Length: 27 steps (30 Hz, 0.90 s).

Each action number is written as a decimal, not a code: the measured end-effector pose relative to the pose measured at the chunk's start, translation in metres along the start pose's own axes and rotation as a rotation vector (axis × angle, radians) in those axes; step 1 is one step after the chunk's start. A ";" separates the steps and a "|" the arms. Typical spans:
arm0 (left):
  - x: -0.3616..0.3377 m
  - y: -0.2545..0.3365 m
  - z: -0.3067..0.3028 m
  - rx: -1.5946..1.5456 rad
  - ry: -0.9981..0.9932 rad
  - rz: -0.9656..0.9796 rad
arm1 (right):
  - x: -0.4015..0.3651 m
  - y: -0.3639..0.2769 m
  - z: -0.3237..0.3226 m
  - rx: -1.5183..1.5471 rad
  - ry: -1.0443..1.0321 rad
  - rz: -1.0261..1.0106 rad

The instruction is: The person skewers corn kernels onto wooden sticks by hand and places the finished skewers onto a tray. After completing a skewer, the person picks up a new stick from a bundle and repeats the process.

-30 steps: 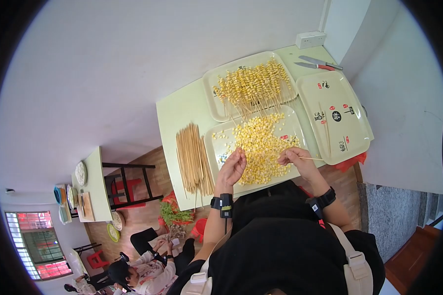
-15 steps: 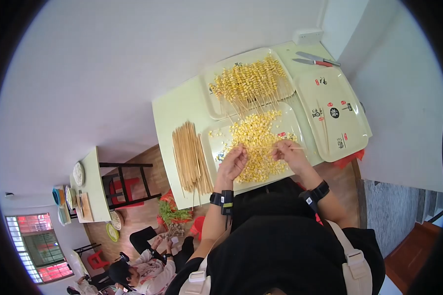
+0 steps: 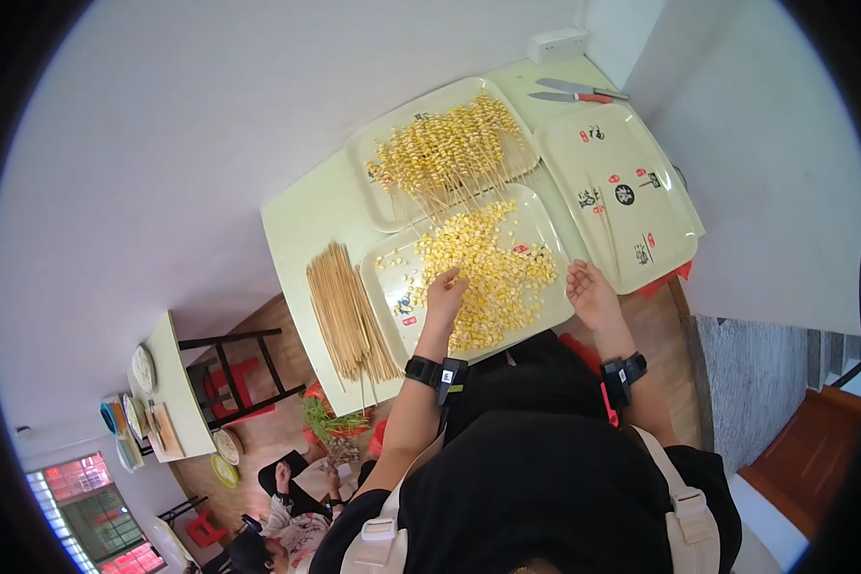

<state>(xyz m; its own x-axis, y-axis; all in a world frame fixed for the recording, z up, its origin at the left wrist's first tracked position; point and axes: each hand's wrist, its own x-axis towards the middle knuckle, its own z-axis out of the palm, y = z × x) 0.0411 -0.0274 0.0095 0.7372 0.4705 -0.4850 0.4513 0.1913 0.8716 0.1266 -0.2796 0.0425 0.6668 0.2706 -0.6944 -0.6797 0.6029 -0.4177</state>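
Note:
A cream tray [image 3: 383, 277] holds a heap of loose yellow corn kernels [image 3: 483, 253]. My left hand [image 3: 447, 295] is over the left part of the heap, its fingers curled together; whatever they may pinch is too small to see. At the tray's right edge, my right hand [image 3: 591, 292] is raised with fingers bent and drawn close. I cannot make out a stick in it. Behind, a second tray [image 3: 378, 206] carries many skewers threaded with corn [image 3: 450, 143]. A thick bundle of bare wooden skewers [image 3: 340, 316] lies on the table to the left.
A third tray [image 3: 665, 220] at the right has thin sticks [image 3: 603, 225] on it. Two knives [image 3: 579, 91] lie at the table's back corner beside a wall socket box [image 3: 557, 45]. At lower left a person [image 3: 292, 536] sits near green vegetables [image 3: 330, 419].
My hands have moved apart; the skewer that stretched between them no longer shows. The right hand moved right off the kernels, the left slightly up. The whole view has shifted and tilted.

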 end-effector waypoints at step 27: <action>0.003 0.005 -0.021 0.787 -0.155 0.345 | -0.021 -0.001 -0.017 0.026 -0.014 -0.029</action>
<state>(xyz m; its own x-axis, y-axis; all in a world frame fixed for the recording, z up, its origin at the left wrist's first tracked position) 0.0352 -0.0068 0.0135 0.9309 0.2591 -0.2576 0.3648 -0.6178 0.6966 0.1087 -0.2988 0.0475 0.6905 0.2635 -0.6737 -0.6521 0.6297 -0.4221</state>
